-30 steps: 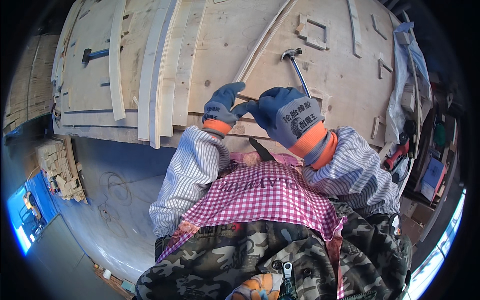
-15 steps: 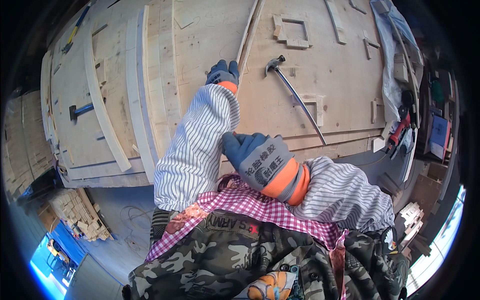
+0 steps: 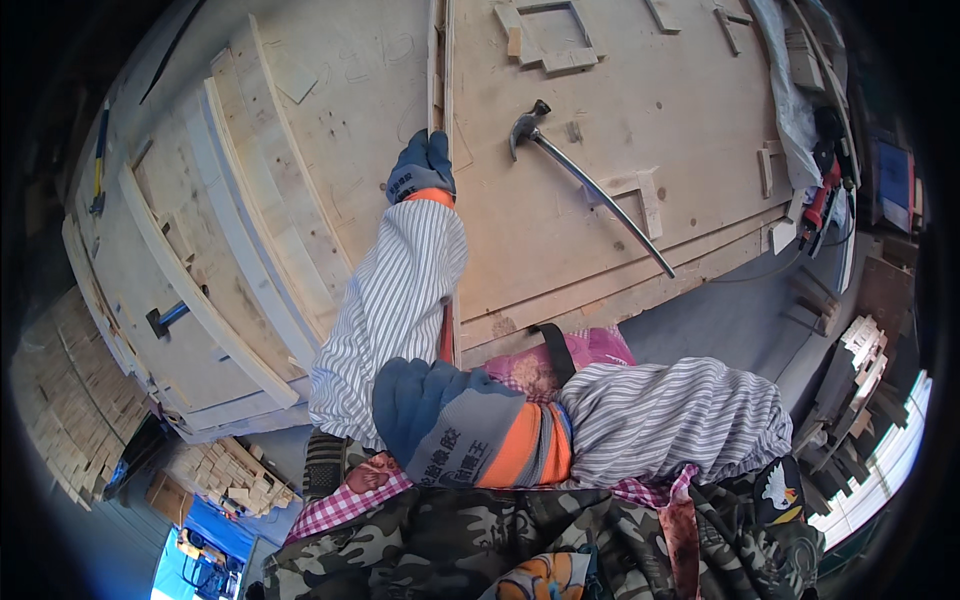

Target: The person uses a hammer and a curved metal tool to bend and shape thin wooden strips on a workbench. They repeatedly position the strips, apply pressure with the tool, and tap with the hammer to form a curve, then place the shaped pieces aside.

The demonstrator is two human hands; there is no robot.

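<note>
My left hand (image 3: 425, 168), in a blue-grey work glove with an orange cuff, is closed around the edge of a long narrow wooden piece (image 3: 447, 90). That piece runs from the far edge back under my striped left sleeve. My right hand (image 3: 445, 420), in the same kind of glove, is curled close to my body, beside my left forearm; its fingertips are turned away and whatever they grip is hidden. To the right of my left hand, a claw hammer (image 3: 590, 185) with a metal handle lies on the plywood surface (image 3: 560, 260).
Long wooden strips (image 3: 200, 285) lie at left near a blue-handled hammer (image 3: 175, 318) and a yellow-and-blue tool (image 3: 99, 165). Small wooden frames (image 3: 550, 35) sit at the far side. A red power tool (image 3: 822, 200) is at right. Stacked wood (image 3: 235, 475) stands below left.
The view has shifted, and the long wooden piece now runs straighter away from me. My right hand has moved down and left, closer to my body. My left hand stays on the piece.
</note>
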